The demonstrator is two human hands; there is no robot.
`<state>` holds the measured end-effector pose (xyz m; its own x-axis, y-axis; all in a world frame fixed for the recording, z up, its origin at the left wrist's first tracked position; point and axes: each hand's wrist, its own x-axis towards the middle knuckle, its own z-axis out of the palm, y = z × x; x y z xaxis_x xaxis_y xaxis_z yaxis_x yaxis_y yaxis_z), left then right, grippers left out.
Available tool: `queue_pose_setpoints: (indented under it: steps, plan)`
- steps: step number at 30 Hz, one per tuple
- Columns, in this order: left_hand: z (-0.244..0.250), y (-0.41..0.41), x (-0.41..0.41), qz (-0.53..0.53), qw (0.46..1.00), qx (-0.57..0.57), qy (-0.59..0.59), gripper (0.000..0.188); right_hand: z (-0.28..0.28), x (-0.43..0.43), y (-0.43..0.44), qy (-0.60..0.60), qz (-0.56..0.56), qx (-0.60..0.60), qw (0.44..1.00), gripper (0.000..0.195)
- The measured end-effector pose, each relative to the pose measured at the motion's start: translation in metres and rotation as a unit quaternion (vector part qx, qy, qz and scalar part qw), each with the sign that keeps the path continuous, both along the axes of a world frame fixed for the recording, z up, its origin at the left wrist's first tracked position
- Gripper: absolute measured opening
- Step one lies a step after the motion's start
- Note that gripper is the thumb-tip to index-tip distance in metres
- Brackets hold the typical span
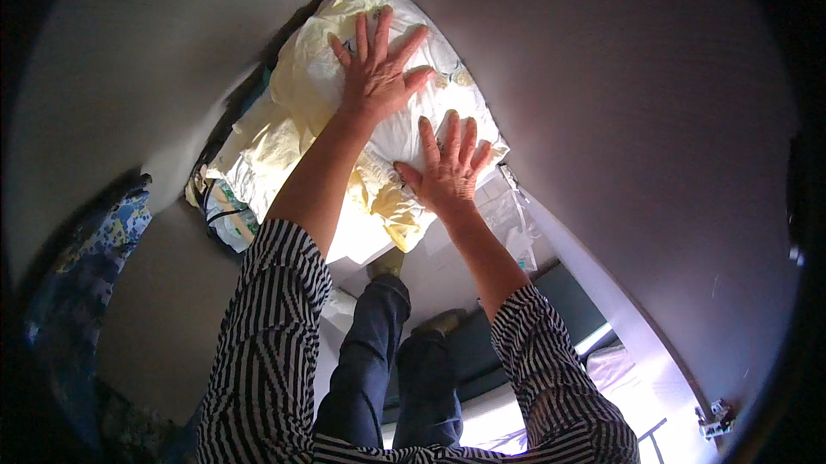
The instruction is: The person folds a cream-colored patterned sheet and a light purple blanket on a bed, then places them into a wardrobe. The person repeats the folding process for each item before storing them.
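A pale yellow and white cloth bundle (pixel 310 70) with a small printed flower pattern fills the corner in front of me, against the walls. My left hand (pixel 381 74) lies flat on its upper part, fingers spread. Lower and to the right, my right hand (pixel 452 170) rests palm down near the bundle's right edge, fingers apart too. Neither hand grips the cloth. Strong light washes out the bundle's lower part, and what lies beneath it is hidden.
Plain walls close in on both sides. Bags (pixel 232 215) with a dark strap sit left of the bundle. Clear plastic (pixel 516 232) hangs at the right. A blue patterned cloth (pixel 122 232) is at far left. A metal hinge (pixel 716 419) shows lower right.
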<state>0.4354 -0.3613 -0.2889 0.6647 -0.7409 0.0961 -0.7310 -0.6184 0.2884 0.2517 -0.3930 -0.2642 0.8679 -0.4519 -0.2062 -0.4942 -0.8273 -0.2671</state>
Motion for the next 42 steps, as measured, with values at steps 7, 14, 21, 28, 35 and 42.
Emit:
queue_pose_setpoints:
  steps: [7, 14, 21, 28, 35, 42]
  plan:
    - [-0.01, 0.003, 0.004, -0.04, 0.996, -0.053, -0.065, 0.053, -0.013, -0.013, 0.028, -0.052, 0.021, -0.031, 0.998, 0.067]
    - [0.023, 0.016, -0.018, -0.088, 0.994, -0.056, -0.028, 0.053, -0.028, -0.039, 0.083, -0.031, 0.146, 0.044, 0.988, 0.058]
    - [0.02, 0.114, -0.106, -0.062, 0.996, 0.006, 0.059, 0.05, 0.01, -0.036, 0.073, 0.032, 0.136, 0.131, 0.981, 0.06]
    - [0.011, 0.141, -0.108, -0.026, 0.997, 0.013, 0.068, 0.05, -0.02, -0.098, -0.016, 0.036, -0.075, -0.013, 0.996, 0.07]
    - [0.025, 0.14, -0.114, -0.023, 0.998, 0.026, 0.046, 0.058, -0.047, -0.095, -0.059, -0.211, -0.542, 0.452, 0.677, 0.052]
    - [0.032, 0.138, -0.17, -0.009, 0.992, 0.002, 0.125, 0.072, -0.074, -0.08, -0.074, 0.041, -0.365, 0.152, 0.918, 0.018]
